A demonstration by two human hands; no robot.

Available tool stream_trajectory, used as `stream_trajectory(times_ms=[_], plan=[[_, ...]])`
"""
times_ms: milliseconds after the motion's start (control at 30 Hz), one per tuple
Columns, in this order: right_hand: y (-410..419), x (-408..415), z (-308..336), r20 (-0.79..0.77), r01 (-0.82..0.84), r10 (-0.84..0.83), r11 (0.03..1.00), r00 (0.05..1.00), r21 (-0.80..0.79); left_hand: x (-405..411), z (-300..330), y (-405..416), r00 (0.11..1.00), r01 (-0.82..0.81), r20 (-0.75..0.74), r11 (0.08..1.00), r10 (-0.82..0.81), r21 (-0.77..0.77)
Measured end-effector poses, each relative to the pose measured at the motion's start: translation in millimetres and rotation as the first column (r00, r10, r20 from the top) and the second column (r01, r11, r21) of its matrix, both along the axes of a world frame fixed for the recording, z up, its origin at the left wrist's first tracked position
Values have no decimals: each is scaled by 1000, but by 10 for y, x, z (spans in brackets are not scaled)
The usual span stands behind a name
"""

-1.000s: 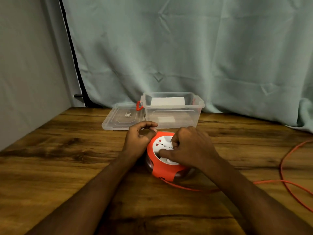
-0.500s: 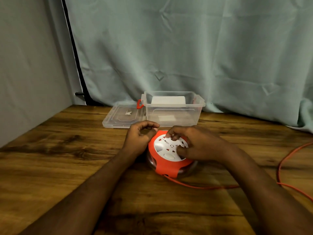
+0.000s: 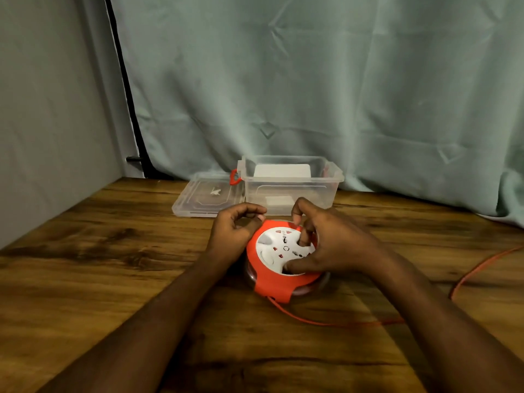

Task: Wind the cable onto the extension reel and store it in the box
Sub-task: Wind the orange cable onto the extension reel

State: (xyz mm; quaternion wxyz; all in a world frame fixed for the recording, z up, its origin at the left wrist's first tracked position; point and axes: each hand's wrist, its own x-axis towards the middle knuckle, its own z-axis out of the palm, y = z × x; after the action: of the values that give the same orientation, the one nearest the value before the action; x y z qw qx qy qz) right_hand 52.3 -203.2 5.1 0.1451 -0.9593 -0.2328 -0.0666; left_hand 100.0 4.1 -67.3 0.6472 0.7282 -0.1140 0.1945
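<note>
An orange extension reel (image 3: 270,282) with a white socket face lies flat on the wooden table. My left hand (image 3: 235,231) grips its left rim with curled fingers. My right hand (image 3: 331,245) lies over the white face, its thumb and fingers curled into the face's recesses. The orange cable (image 3: 326,321) leaves the reel's near side, runs right under my right forearm and shows again at the table's right edge (image 3: 482,265). A clear plastic box (image 3: 292,191) stands open just behind the reel.
The box's clear lid (image 3: 204,198) lies flat to the left of the box, by its red latch. A white card leans inside the box. A grey-green curtain hangs behind the table, and a grey wall stands on the left.
My right hand has turned on the reel's white face, its fingers shifting from the near side toward the far and right side. The loose cable on the right has drawn in closer. My left hand has stayed put.
</note>
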Motion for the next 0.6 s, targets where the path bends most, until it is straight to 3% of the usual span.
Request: stream_trajectory(times_ms=[233,400,600], plan=[[186,16,-208,153,96,-99,995,983,25,15,-9,1,999,-17,31,1000,16,13],[324,2,-266,111,122,-133,988,985,100,22,-22,-12,999,26,18,999,-27,32],[268,10,-194,160,108,-119,991,980,76,48,-39,14,999,7,34,999,-8,43]])
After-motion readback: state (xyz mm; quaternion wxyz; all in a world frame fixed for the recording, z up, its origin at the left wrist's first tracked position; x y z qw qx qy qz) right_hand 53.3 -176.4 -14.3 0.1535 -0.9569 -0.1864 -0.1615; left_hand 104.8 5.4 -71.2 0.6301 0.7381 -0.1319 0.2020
